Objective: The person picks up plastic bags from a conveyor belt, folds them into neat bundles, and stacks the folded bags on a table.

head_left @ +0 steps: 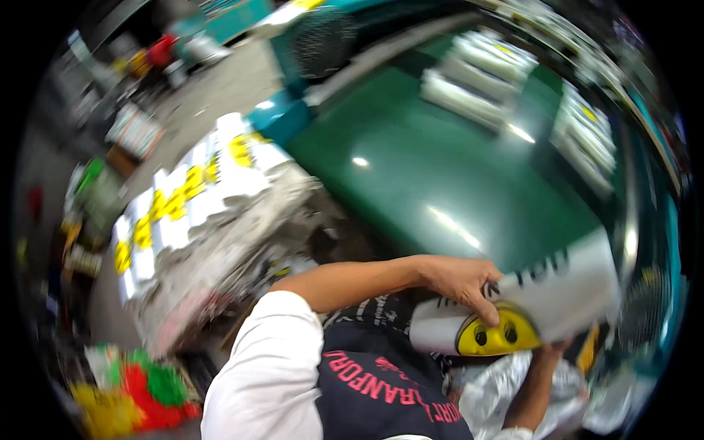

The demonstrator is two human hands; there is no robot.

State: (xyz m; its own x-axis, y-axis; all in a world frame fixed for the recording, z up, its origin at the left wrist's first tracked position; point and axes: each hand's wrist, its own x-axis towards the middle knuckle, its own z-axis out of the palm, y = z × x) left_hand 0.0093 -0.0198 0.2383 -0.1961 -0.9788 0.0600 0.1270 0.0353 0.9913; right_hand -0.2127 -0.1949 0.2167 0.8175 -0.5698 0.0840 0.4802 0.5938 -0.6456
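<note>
A flat white plastic bundle (579,290), which looks like folded printed bags, is held at the near right edge of a green work surface (381,161). It carries a round yellow print with black spots and dark lettering. My left hand (466,284) grips it from the far side, thumb pressed on top and the other fingers partly hidden. At the near edge my right hand (551,352) holds the bundle from below, with most of its fingers out of sight. Crumpled clear plastic (491,389) lies beneath, close to my right forearm.
Similar white bundles (477,95) lie at the far side of the green surface, with another group (587,139) at its right. To my left, white-and-yellow bundles (191,198) rest in a row on a bulky greyish stack (220,271). Colourful plastic (139,396) sits at lower left.
</note>
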